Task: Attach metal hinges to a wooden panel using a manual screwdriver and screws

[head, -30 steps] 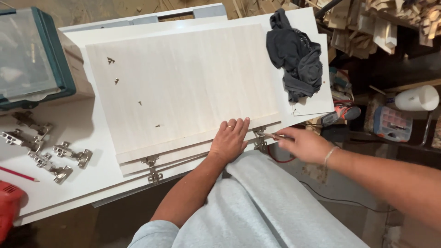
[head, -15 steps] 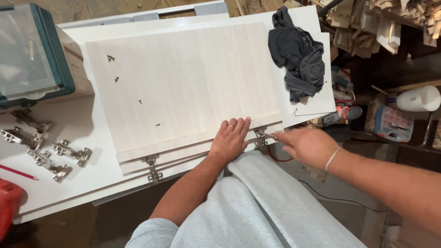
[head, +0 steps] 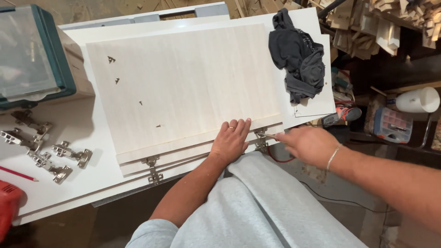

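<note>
Two hinges are fitted on the near edge of the pale panel stack: one hinge (head: pixel 153 169) left of centre, another hinge (head: pixel 261 139) to the right. Four loose hinges (head: pixel 46 147) lie at the left. There is one red pencil (head: pixel 18 173), one dark cloth (head: pixel 297 57) far right, one green case (head: pixel 32 55) far left.

A pale wood-grain panel (head: pixel 183 87) lies flat on a white workbench, stacked on further boards, its near long edge facing the worker. Two metal hinges are fixed along that edge: one hinge (head: pixel 152 169) left of centre, jutting over the bench edge, another hinge (head: pixel 262 138) near the right corner, half hidden by fingertips. Small dark marks dot the panel's left half
</note>
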